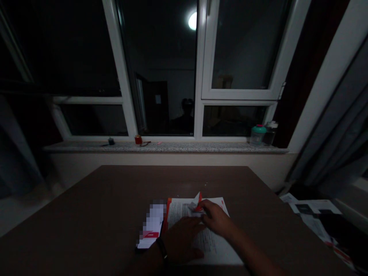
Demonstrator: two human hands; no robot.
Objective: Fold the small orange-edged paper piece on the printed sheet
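A printed sheet or booklet (pixel 212 241) with a red left edge lies on the table in front of me. My left hand (pixel 184 235), with a black band at its wrist, rests on the page with fingers stretched out. My right hand (pixel 215 216) is closed at the fingertips on a red-and-white piece of folded paper (pixel 199 200), which sticks up over the upper part of the page. Whether this piece is joined to the page is unclear. Left of the booklet, beside my left wrist, is a lit phone (pixel 152 226) with its screen partly blurred out.
The brown table (pixel 86 222) reaches toward a stone windowsill (pixel 178 147). On the sill stand a small red jar (pixel 138 139), a dark little bottle (pixel 111 141), a green-lidded bottle (pixel 258 134) and a clear bottle (pixel 271 133). Loose papers (pixel 316 207) lie beyond the table's right edge.
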